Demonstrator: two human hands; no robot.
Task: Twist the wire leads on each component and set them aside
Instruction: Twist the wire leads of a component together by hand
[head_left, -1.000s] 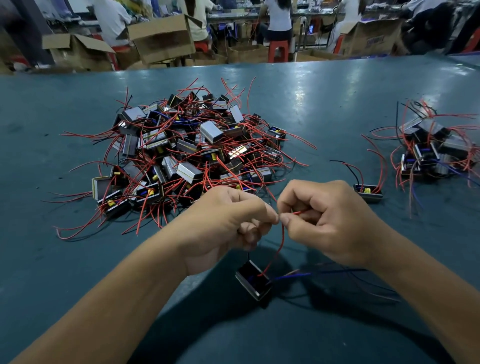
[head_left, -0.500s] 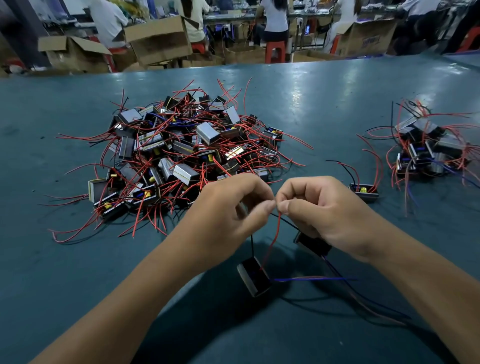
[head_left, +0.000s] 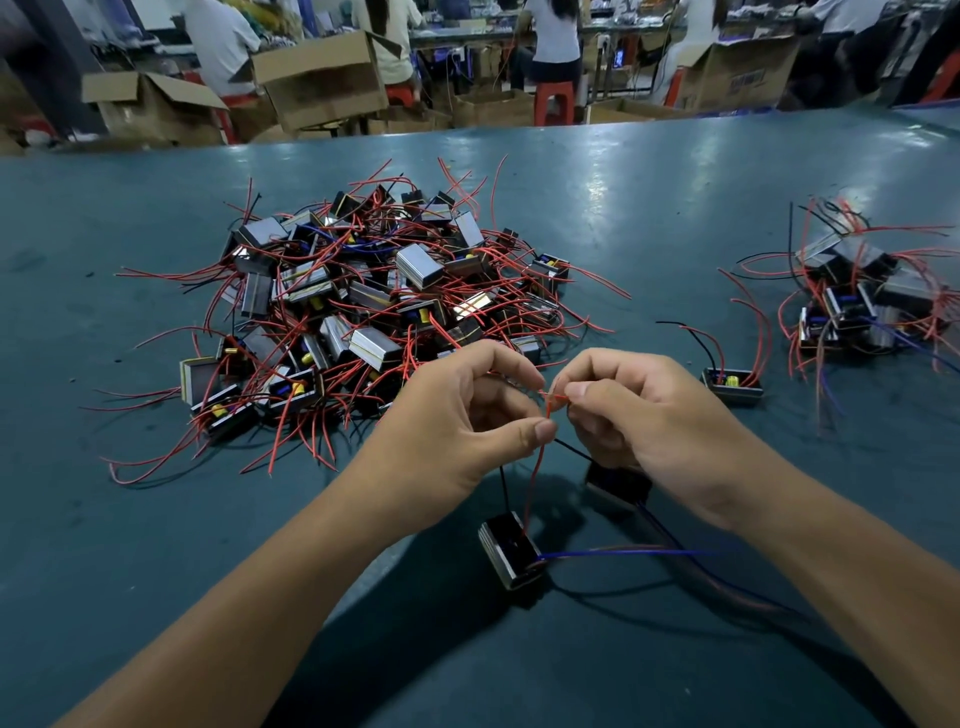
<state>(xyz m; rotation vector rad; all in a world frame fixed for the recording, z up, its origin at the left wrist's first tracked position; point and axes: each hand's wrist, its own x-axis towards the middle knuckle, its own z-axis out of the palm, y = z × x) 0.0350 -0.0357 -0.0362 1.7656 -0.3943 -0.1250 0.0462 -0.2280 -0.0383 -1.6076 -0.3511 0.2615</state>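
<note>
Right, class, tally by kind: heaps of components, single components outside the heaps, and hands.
Heaps: 2 (large heap, small heap)
Single components: 3 (held component, dark component, lone component)
Hands: 2 (left hand, right hand)
Total: 7

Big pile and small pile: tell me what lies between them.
Head view: one lone component on bare green table, between the big pile and the small pile, nearer the small one.

a teal table (head_left: 675, 197) carries everything. a big heap of components (head_left: 374, 306) with red wire leads lies at about eleven o'clock, a smaller pile (head_left: 862, 306) at two o'clock, and a single component (head_left: 732, 385) sits between them, near the smaller pile.
</note>
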